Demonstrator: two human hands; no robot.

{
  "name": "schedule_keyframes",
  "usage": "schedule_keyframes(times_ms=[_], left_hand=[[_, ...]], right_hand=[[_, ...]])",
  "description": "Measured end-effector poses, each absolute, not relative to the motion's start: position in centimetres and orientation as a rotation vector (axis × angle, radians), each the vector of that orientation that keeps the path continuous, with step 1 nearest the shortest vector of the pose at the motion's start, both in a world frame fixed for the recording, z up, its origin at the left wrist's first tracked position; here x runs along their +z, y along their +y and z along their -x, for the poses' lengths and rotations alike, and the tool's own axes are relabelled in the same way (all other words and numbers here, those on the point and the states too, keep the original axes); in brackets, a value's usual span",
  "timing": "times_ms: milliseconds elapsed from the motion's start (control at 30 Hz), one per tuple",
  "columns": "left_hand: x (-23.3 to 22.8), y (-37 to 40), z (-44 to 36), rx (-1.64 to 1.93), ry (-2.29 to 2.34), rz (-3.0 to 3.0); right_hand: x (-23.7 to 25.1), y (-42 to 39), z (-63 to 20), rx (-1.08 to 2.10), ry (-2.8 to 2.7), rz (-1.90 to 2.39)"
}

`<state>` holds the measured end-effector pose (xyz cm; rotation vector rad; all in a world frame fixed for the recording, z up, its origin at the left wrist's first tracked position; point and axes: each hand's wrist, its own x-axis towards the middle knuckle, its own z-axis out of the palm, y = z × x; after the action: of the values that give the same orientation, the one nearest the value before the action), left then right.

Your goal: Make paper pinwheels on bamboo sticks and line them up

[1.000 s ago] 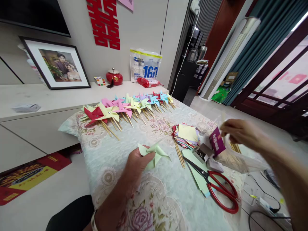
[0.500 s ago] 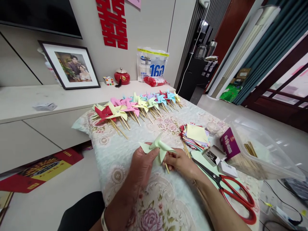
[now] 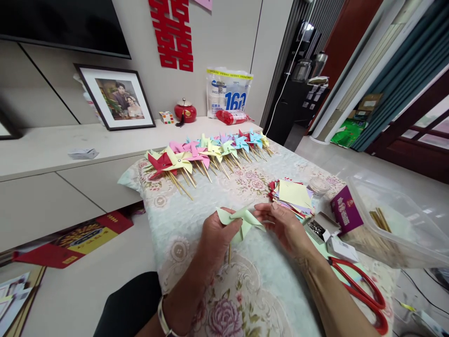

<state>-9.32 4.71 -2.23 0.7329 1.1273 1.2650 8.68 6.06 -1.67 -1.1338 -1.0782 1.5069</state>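
Both hands are on a pale green paper pinwheel (image 3: 242,220), held just above the surface (image 3: 259,285) with its floral cloth. The left hand (image 3: 215,236) has its grip closed around the wheel's left side and the thin wooden stick (image 3: 229,254) that pokes out below the fingers. The right hand (image 3: 284,224) pinches the right-hand blade tip between thumb and fingertips, so that grip is closed on the paper too.

The step looks like fixing the wheel to its stick. To do it well, I'd keep the left hand steady behind the centre so the folded blades don't spring open, and go light with the right so the paper doesn't crease. Keep the stick straight behind the middle, not off to a side, or the wheel sits crooked.

Around it: a row of finished pinwheels (image 3: 206,152) lies at the far end, a stack of coloured paper squares (image 3: 293,196) sits just past the right hand, a small open box of pins (image 3: 317,228) beside that, a clear tub of sticks (image 3: 393,224) on the right, and red scissors (image 3: 368,295) nearer the edge.
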Motion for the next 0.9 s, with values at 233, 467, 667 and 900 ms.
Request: schedule_keyframes(times_ms=[233, 467, 667, 900], left_hand=[[-2.9, 4.4, 9.2, 1.151, 1.124, -0.960], [-3.5, 4.2, 9.2, 1.120, 1.082, -1.060], [-2.2, 4.4, 9.8, 1.265, 0.915, -0.903], [-1.7, 4.7, 10.2, 1.519, 0.697, -0.724]], right_hand=[[-2.0, 5.2, -6.9, 1.429, -1.405, 1.197], [-2.1, 5.3, -7.0, 1.396, -1.424, 1.219], [-1.5, 5.6, -8.8, 1.566, -1.119, 1.038], [-1.0, 4.7, -8.3, 1.975, -1.264, 0.919]])
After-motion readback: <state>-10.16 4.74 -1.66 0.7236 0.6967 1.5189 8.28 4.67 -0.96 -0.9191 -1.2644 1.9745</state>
